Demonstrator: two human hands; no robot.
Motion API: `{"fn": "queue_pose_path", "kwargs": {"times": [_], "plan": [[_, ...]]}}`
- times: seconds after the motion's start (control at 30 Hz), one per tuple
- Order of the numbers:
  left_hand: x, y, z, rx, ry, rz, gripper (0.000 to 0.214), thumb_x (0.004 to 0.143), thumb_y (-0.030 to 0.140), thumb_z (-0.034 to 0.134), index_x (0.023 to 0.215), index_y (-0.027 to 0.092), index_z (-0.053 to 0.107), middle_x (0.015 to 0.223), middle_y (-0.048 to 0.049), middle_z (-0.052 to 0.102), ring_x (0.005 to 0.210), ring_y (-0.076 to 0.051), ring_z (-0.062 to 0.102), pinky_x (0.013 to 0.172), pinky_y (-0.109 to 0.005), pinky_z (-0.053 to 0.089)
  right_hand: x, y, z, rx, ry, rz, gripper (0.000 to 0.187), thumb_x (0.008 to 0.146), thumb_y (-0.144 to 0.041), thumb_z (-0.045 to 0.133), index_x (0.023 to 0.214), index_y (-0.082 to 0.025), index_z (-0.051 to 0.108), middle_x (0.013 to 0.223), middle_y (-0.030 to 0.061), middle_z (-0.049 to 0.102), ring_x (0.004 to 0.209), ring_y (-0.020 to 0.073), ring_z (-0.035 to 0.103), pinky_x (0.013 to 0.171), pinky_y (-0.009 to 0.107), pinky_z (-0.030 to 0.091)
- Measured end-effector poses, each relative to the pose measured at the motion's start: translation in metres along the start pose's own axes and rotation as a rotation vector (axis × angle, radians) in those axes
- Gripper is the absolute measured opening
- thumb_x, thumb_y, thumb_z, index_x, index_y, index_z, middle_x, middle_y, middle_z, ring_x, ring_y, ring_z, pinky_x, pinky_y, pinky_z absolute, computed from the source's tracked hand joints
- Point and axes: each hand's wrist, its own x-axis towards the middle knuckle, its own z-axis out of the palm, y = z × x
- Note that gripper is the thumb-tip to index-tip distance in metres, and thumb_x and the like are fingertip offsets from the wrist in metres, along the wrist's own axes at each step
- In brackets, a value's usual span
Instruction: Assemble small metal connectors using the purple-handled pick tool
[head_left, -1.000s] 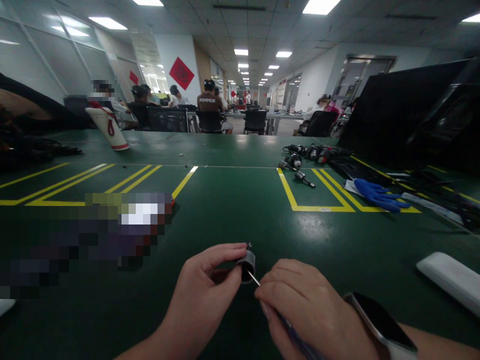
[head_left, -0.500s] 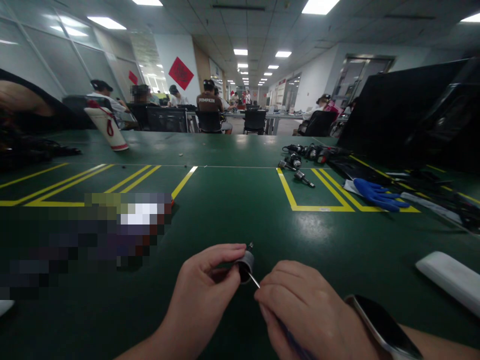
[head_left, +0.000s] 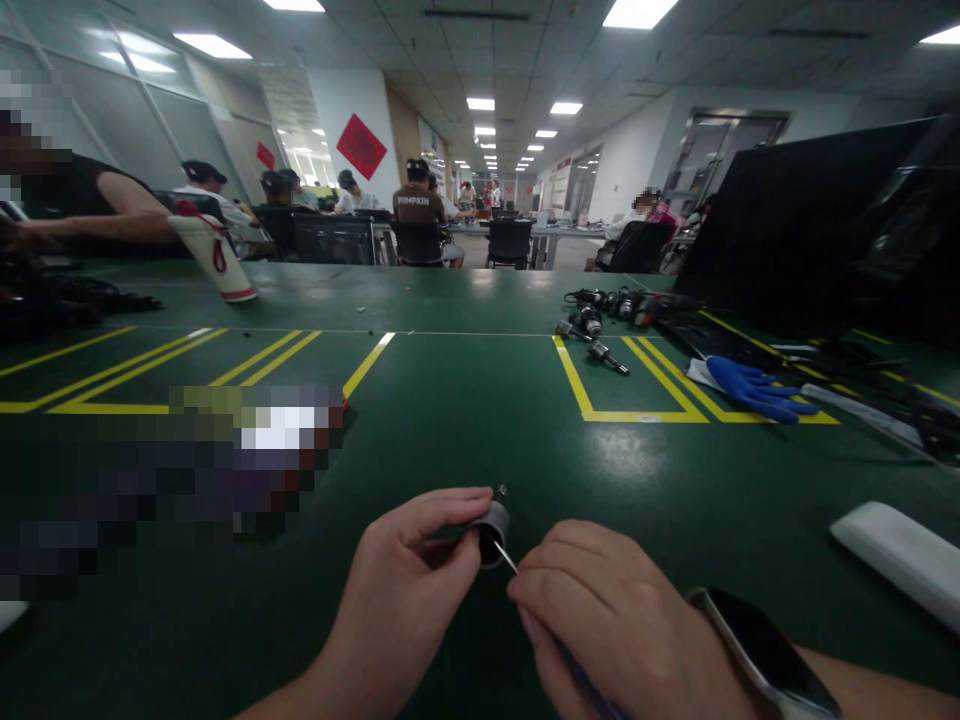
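My left hand (head_left: 409,590) pinches a small grey metal cylinder (head_left: 494,523) between thumb and fingers. The cylinder's hollow end faces me, and a short metal stem sticks out of its far side. My right hand (head_left: 604,600) is closed round a screwdriver (head_left: 507,557) with a thin bright shaft and a dark bluish handle. That shaft points into the cylinder's opening; its tip is hidden inside. Both hands are just above the green table (head_left: 450,440).
At the back right lie several metal tool parts (head_left: 609,358) and a blue glove (head_left: 757,388). A white object (head_left: 900,560) sits at the right edge, a paper cup (head_left: 217,258) at the back left. A blurred-out item (head_left: 285,450) lies left. Another person (head_left: 135,205) is at far left.
My hands, the cylinder and the screwdriver hold almost the same pose. At the far left, the other person's arm has moved and their upper body now shows.
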Motion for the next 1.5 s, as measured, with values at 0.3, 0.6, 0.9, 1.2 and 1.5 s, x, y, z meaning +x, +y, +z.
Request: {"fn": "queue_pose_path", "kwargs": {"times": [0.3, 0.6, 0.9, 1.2, 1.5], "plan": [[0.000, -0.001, 0.000, -0.003, -0.003, -0.014, 0.018, 0.058, 0.011, 0.061, 0.066, 0.022, 0.073, 0.083, -0.0030, 0.075, 0.077, -0.020, 0.070, 0.065, -0.026, 0.059, -0.001, 0.001, 0.003, -0.004, 0.012, 0.015, 0.019, 0.076, -0.003, 0.042, 0.079, -0.013, 0.058, 0.066, 0.0060, 0.059, 0.062, 0.0158, 0.054, 0.057, 0.027, 0.045], [0.001, -0.003, -0.002, -0.036, -0.043, -0.057, 0.017, 0.060, 0.013, 0.062, 0.070, 0.021, 0.074, 0.084, -0.0034, 0.075, 0.079, -0.020, 0.070, 0.065, -0.026, 0.059, 0.001, 0.002, -0.001, 0.067, 0.025, 0.012, 0.018, 0.075, -0.004, 0.042, 0.076, -0.013, 0.059, 0.063, 0.0053, 0.059, 0.060, 0.0146, 0.052, 0.055, 0.027, 0.043], [0.000, 0.001, -0.003, -0.053, -0.085, -0.152, 0.022, 0.061, 0.011, 0.061, 0.076, 0.021, 0.074, 0.091, -0.0039, 0.074, 0.086, -0.021, 0.069, 0.074, -0.028, 0.057, 0.001, 0.003, -0.002, 0.076, 0.036, 0.034, 0.018, 0.074, -0.003, 0.043, 0.072, -0.011, 0.058, 0.063, 0.0061, 0.059, 0.059, 0.0144, 0.052, 0.055, 0.027, 0.044], [0.002, -0.003, -0.006, -0.103, -0.099, -0.185, 0.019, 0.064, 0.013, 0.063, 0.077, 0.020, 0.074, 0.090, -0.0028, 0.074, 0.085, -0.020, 0.068, 0.078, -0.028, 0.055, 0.007, 0.003, -0.012, 0.082, 0.084, -0.083, 0.017, 0.076, -0.002, 0.047, 0.083, -0.011, 0.060, 0.068, 0.0069, 0.063, 0.062, 0.0147, 0.056, 0.056, 0.026, 0.046], [-0.001, -0.010, -0.003, -0.281, -0.231, -0.260, 0.016, 0.066, 0.014, 0.067, 0.079, 0.020, 0.073, 0.082, -0.0023, 0.074, 0.079, -0.019, 0.068, 0.070, -0.024, 0.054, 0.007, 0.019, 0.001, 0.027, 0.006, -0.030, 0.028, 0.079, -0.037, 0.061, 0.096, -0.015, 0.055, 0.099, 0.0095, 0.063, 0.089, 0.0202, 0.057, 0.073, 0.032, 0.050]]}}
